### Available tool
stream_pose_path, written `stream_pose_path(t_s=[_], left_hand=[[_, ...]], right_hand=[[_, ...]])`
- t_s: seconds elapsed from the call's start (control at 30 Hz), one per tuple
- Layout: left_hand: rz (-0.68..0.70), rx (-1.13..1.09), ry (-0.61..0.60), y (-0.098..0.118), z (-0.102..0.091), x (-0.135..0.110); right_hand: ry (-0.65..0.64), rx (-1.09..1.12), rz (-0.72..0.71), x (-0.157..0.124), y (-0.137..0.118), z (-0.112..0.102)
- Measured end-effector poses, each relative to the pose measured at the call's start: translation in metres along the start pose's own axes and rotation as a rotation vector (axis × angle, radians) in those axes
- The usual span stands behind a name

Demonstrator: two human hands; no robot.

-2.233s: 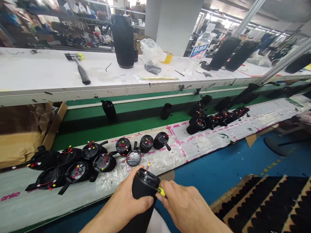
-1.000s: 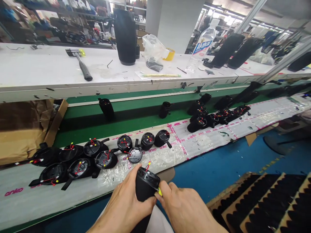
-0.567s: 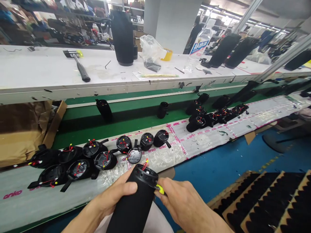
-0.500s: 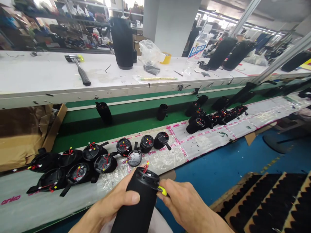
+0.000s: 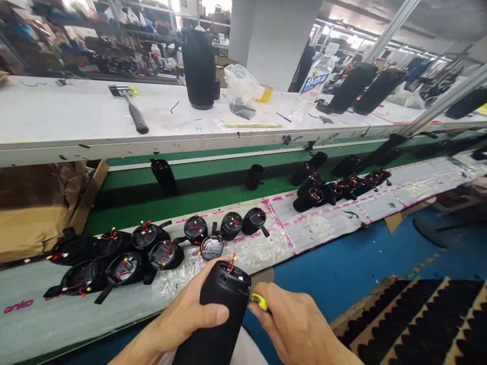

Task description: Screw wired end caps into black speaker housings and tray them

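My left hand (image 5: 201, 309) is wrapped around a black cylindrical speaker housing (image 5: 216, 324), which leans with its open top away from me. Red wires with small connectors (image 5: 232, 264) stick out of that top. Closed in my right hand (image 5: 292, 319) is a yellow-handled tool (image 5: 259, 301) that looks like a utility knife, mostly covered by the fingers. Its front end is at the right side of the housing's rim; whether it touches, I cannot tell.
Several similar housings (image 5: 125, 268) with red wires stand on the plastic-covered bench edge (image 5: 243, 258). More stand farther right. A hammer (image 5: 135, 114), a plastic bottle (image 5: 315, 78) and a tall black housing (image 5: 198, 71) are on the white shelf. Trays of black parts (image 5: 411, 319) lie lower right.
My right hand and the yellow-handled tool have shifted slightly right, away from the rim. The housing has turned slightly in my left hand. The whole view has shifted a little.
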State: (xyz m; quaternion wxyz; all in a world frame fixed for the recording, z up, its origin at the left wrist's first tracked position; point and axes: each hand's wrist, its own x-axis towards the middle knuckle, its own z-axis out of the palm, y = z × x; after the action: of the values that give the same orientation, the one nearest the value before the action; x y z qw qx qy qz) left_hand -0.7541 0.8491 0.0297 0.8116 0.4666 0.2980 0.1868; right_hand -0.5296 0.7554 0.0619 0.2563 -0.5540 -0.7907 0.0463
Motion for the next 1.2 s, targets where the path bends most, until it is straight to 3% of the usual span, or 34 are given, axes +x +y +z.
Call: stream_pose_path(t_s=[0.2,0.57,0.83,0.9,1.07,1.2], left_hand=[[0.023,0.077,0.011,0.002,0.0,-0.003],[-0.019,0.246,0.112,0.006,0.007,-0.007],[-0.079,0.547,0.269,0.005,0.013,-0.012],[-0.104,0.492,0.235,0.006,0.009,-0.011],[-0.148,0.088,0.11,0.012,-0.002,-0.004],[-0.105,0.159,0.147,0.016,0.001,-0.003]], right_hand=[[-0.106,-0.187,-0.016,0.003,-0.006,0.005],[-0.137,-0.186,-0.025,-0.002,0.001,0.011],[-0.201,-0.282,-0.014,-0.008,0.002,0.017],[-0.179,-0.24,-0.005,-0.007,0.003,0.015],[-0.025,0.051,0.005,-0.001,0.001,0.001],[-0.08,-0.125,0.041,0.004,-0.007,0.0]])
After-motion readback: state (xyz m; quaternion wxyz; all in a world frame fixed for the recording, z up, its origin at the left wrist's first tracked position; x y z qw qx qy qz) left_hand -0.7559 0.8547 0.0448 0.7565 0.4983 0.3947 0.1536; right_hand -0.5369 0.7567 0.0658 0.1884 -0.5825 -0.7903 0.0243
